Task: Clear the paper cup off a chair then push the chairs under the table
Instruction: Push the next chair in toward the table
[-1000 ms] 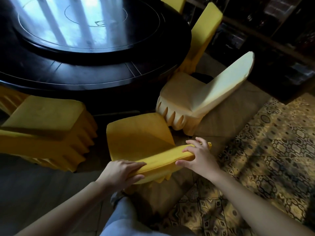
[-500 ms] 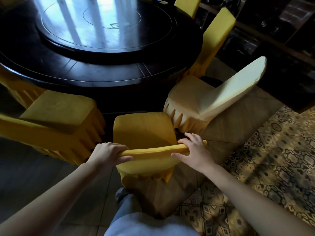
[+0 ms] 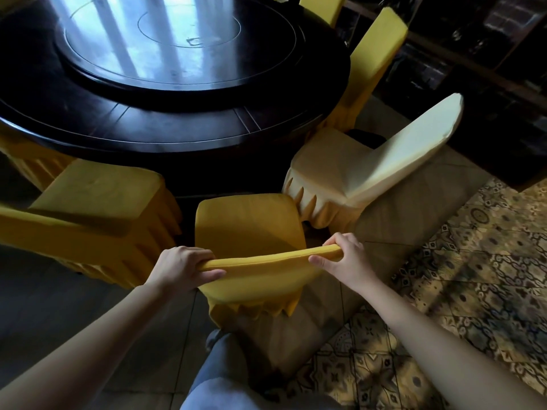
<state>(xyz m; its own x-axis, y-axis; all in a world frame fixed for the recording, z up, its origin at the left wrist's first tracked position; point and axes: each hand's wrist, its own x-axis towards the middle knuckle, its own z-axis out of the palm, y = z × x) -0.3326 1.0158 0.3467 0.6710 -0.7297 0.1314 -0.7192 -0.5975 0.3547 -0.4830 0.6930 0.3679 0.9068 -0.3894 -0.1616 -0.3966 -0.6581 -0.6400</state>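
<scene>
Head view, near to far. At 6 o'clock, a grey trouser leg [image 3: 220, 368] over the tiled floor [image 3: 88, 315]; a patterned carpet [image 3: 461, 291] spreads toward 4 o'clock. Both forearms reach forward to the top rail of the yellow-covered chair [image 3: 251, 229] at centre; the left hand [image 3: 185, 266] is clenched on the rail's left end, fingers over the top and thumb beneath; the right hand [image 3: 343, 260] is clenched on the rail's right end in the same manner. The chair's seat points toward 12 o'clock, its front edge just short of the rim of the round dark tabletop [image 3: 165, 128]. At 9 o'clock, a second yellow chair [image 3: 97, 202] stands just beside the held one, seat near the rim; at 2 o'clock, a cream-covered chair [image 3: 355, 173] stands angled, its skirt touching or nearly touching the held chair's right front corner. Farther on, at 1 o'clock, two more yellow chair backs [image 3: 376, 45] stand close against the tabletop; a raised turntable [image 3: 177, 39] occupies the tabletop's middle, reflecting window light. The paper cup is not in view.
</scene>
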